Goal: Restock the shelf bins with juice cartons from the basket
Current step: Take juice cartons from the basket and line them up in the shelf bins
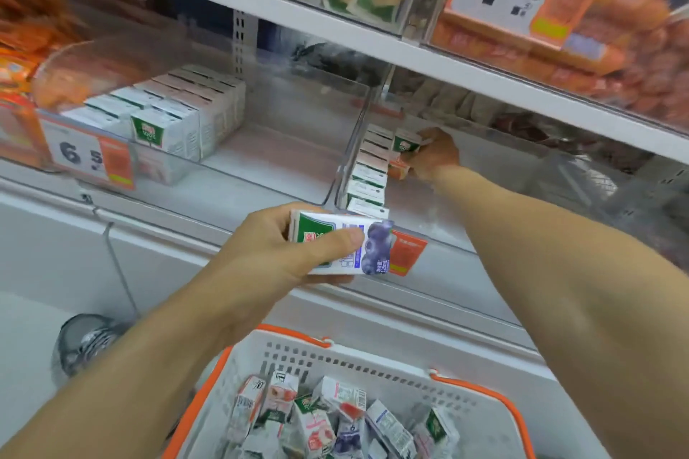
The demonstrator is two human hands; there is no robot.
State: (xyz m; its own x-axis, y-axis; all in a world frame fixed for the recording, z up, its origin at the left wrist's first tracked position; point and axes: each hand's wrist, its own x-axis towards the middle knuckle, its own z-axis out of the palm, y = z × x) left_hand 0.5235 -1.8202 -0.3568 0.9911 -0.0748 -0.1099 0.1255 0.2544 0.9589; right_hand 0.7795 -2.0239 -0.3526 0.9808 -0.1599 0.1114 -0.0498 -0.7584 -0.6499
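Restocking is partly done: basket (373,358) holds many cartons. Right shelf bin (466,197) has one row along its left wall. Left hand (276,246) grips blueberry carton (346,246); right hand (434,156) seats green carton (406,141) at row's rear.

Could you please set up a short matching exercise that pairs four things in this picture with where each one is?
Things:
1. blueberry carton
2. green-topped carton
3. basket
4. price tag reading 6.5

Places:
A. on the front of the left bin
B. held in the left hand
C. below the hands, full of loose cartons
D. held by the right hand inside the right bin

Pairs: 1-B, 2-D, 3-C, 4-A
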